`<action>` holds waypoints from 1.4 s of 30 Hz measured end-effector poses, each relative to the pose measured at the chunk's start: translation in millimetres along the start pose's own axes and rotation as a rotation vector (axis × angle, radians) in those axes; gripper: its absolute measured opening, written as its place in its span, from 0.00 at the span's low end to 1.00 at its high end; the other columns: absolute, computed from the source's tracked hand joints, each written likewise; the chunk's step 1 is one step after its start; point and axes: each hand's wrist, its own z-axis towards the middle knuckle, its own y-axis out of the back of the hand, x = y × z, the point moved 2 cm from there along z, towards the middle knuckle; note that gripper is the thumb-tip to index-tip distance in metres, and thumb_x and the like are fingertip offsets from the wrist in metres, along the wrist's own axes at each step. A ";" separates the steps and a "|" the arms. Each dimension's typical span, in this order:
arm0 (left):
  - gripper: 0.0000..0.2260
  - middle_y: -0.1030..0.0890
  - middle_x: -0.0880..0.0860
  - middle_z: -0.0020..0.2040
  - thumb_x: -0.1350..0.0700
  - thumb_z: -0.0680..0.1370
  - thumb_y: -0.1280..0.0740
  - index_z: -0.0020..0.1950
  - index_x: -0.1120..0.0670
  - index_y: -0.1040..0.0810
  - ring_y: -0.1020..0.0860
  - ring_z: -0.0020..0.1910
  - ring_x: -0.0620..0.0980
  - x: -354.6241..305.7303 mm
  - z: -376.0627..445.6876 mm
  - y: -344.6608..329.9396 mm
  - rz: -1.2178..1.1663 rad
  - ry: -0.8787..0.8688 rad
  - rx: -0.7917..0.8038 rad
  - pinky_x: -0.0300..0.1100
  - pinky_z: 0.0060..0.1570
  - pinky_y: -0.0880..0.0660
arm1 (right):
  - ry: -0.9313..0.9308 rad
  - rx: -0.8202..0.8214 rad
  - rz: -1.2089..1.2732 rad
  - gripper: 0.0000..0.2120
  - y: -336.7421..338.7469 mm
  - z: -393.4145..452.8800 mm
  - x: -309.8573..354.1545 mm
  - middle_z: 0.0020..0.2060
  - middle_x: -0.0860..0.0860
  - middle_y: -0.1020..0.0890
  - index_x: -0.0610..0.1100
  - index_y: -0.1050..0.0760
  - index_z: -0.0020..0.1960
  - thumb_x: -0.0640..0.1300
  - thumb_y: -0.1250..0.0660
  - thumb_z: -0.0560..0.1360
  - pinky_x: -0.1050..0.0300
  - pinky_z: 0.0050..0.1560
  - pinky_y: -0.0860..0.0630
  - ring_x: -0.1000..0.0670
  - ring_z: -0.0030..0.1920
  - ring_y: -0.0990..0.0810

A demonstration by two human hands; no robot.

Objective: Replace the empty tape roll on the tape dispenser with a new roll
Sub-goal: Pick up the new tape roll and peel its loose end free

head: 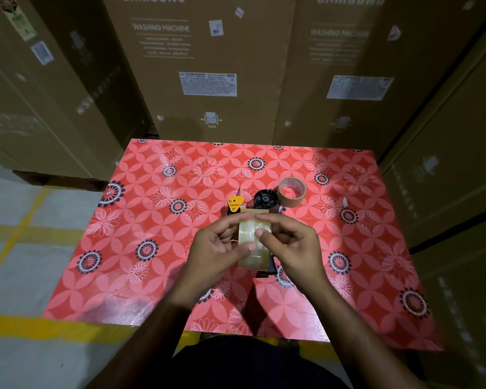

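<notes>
A full roll of clear tape [253, 242] is held on edge above the middle of the red flowered table [152, 220]. My left hand [218, 248] grips its left side and my right hand [295, 242] grips its right side, thumbs on the tape's outer face. Just behind the roll lies the tape dispenser [260, 204], with a bare black hub and a yellow plate at its left. Its handle end shows below the roll; the rest is hidden by my hands. An empty brown cardboard core [291, 191] lies flat to the right of the hub.
Tall brown cardboard boxes [213, 66] stand right behind the table and along the right side. To the left is grey floor with yellow lines [26, 237]. A small white scrap [345, 202] lies on the table right of the core.
</notes>
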 end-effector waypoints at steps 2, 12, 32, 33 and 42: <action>0.25 0.13 0.52 0.63 0.63 0.71 0.21 0.63 0.41 0.14 0.16 0.62 0.51 2.0 0.3 1.6 -0.014 0.006 0.027 0.46 0.55 0.17 | -0.021 -0.017 0.026 0.09 0.1 1.0 1.4 0.31 0.57 0.21 0.54 0.13 0.52 0.43 0.26 0.74 0.53 0.36 0.31 0.52 0.32 0.28; 0.15 0.11 0.43 0.50 0.58 0.69 0.21 0.51 0.42 0.11 0.15 0.51 0.40 -5.1 5.3 0.6 0.115 -0.053 -0.138 0.34 0.53 0.21 | -0.004 0.117 -0.008 0.15 4.9 3.6 4.3 0.49 0.54 0.13 0.52 0.15 0.59 0.41 0.27 0.74 0.56 0.48 0.24 0.53 0.46 0.17; 0.15 0.12 0.42 0.46 0.74 0.73 0.25 0.52 0.55 0.15 0.16 0.46 0.37 1.7 3.4 0.9 0.131 -0.025 -0.162 0.31 0.47 0.22 | -0.109 0.123 0.095 0.18 0.0 16.0 -2.0 0.47 0.42 0.17 0.50 0.21 0.65 0.51 0.30 0.76 0.46 0.50 0.20 0.47 0.47 0.18; 0.14 0.12 0.43 0.44 0.72 0.73 0.25 0.50 0.55 0.14 0.16 0.45 0.38 1.5 3.5 2.5 0.131 -0.026 -0.180 0.32 0.47 0.22 | -0.153 0.166 0.151 0.22 1.5 13.7 -5.0 0.44 0.41 0.20 0.50 0.26 0.67 0.48 0.27 0.74 0.49 0.47 0.22 0.47 0.45 0.20; 0.12 0.13 0.48 0.48 0.66 0.76 0.24 0.43 0.49 0.12 0.17 0.49 0.41 9.3 6.7 -0.1 0.172 0.039 -0.233 0.32 0.48 0.22 | -0.187 0.208 -0.066 0.22 -1.1 9.3 -23.2 0.50 0.49 0.13 0.49 0.19 0.58 0.54 0.21 0.66 0.39 0.56 0.17 0.47 0.53 0.14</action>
